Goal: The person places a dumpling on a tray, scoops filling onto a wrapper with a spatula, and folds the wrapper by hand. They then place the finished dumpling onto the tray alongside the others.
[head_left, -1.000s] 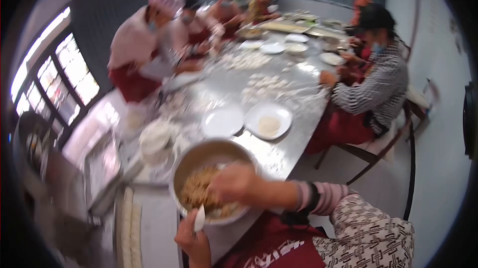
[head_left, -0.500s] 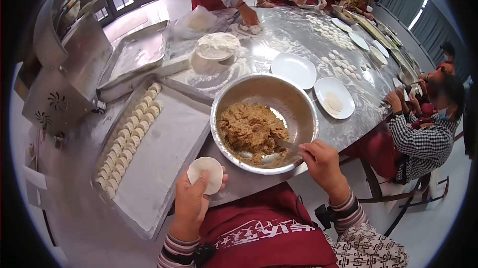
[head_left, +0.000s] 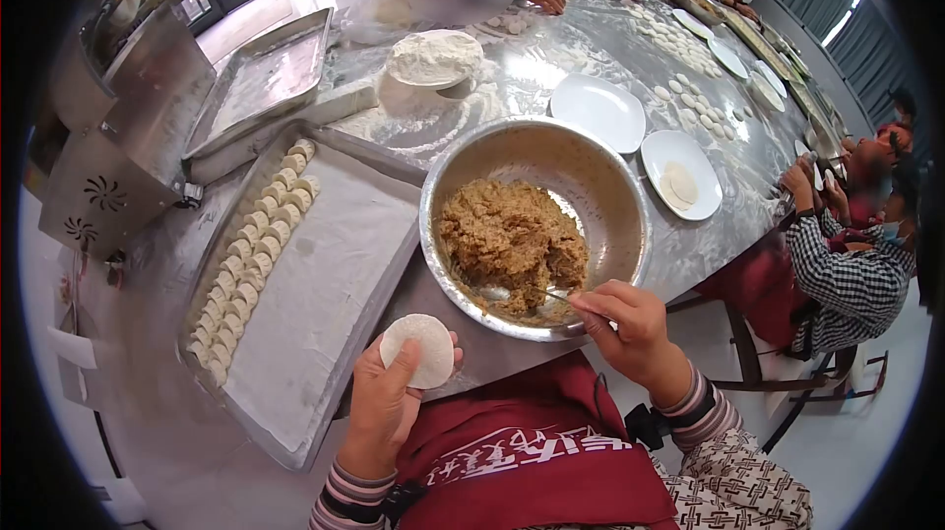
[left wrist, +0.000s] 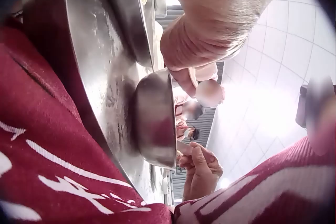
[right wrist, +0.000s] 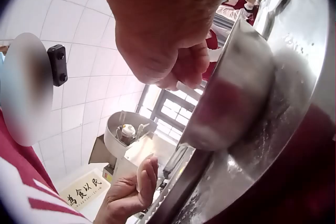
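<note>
My left hand holds a round dough wrapper just in front of a steel bowl, thumb laid on the wrapper's face and fingers behind it. Brown minced filling is heaped in the bowl, mostly toward its left side. At the bowl's near right rim, my right hand pinches the thin flat handle of a metal utensil. Its far end is buried in the filling. In the right wrist view the wrapper appears nearly edge-on in the left hand, beside the bowl.
Left of the bowl, a lined metal tray bears rows of folded dumplings. Behind stand a flour-filled bowl and another tray. Two white plates sit beyond the bowl, one holding wrappers. Other people work around the table.
The head view has swung down toward the bowl. My right hand has moved from over the filling to the near right rim, and the left hand's wrapper has turned face-up.
</note>
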Action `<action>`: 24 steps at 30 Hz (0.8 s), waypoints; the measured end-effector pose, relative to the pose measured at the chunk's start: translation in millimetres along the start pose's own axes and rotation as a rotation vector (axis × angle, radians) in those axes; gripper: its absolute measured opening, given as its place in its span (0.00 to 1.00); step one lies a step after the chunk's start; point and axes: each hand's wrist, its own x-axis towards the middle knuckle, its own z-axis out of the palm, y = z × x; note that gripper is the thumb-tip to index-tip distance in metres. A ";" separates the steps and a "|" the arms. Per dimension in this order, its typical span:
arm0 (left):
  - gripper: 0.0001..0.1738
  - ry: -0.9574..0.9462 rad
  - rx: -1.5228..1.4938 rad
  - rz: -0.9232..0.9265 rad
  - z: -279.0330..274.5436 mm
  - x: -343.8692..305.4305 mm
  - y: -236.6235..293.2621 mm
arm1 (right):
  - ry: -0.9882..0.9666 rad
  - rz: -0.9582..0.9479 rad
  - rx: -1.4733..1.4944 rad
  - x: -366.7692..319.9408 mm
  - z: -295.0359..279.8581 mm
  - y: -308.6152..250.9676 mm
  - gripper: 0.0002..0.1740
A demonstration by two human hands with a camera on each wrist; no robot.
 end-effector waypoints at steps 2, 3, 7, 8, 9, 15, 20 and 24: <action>0.20 0.002 0.001 -0.004 1.1 0.7 0.3 | 0.024 -0.025 -0.015 -0.4 2.6 0.1 0.10; 0.19 0.004 0.001 -0.007 1.4 0.7 0.4 | 0.026 -0.005 -0.013 -0.9 3.6 1.9 0.10; 0.19 0.002 0.004 -0.012 -1.9 1.5 -0.8 | 0.007 0.021 -0.020 -6.9 9.3 4.6 0.11; 0.19 0.009 0.007 -0.013 -2.5 1.4 -1.4 | 0.007 0.021 -0.019 -8.9 11.2 4.2 0.11; 0.19 0.014 0.009 -0.014 -2.9 1.3 -1.9 | 0.008 0.021 -0.021 -10.7 13.4 3.5 0.11; 0.19 0.004 -0.016 -0.013 -5.4 2.6 -7.2 | 0.018 0.045 -0.001 -8.6 21.4 -4.8 0.09; 0.20 -0.004 -0.038 -0.021 -7.6 2.8 -10.9 | 0.074 0.068 0.075 -6.8 26.8 -11.8 0.09; 0.19 -0.025 -0.032 -0.035 -6.4 3.0 -11.5 | 0.138 0.480 0.451 -4.0 32.3 -15.3 0.07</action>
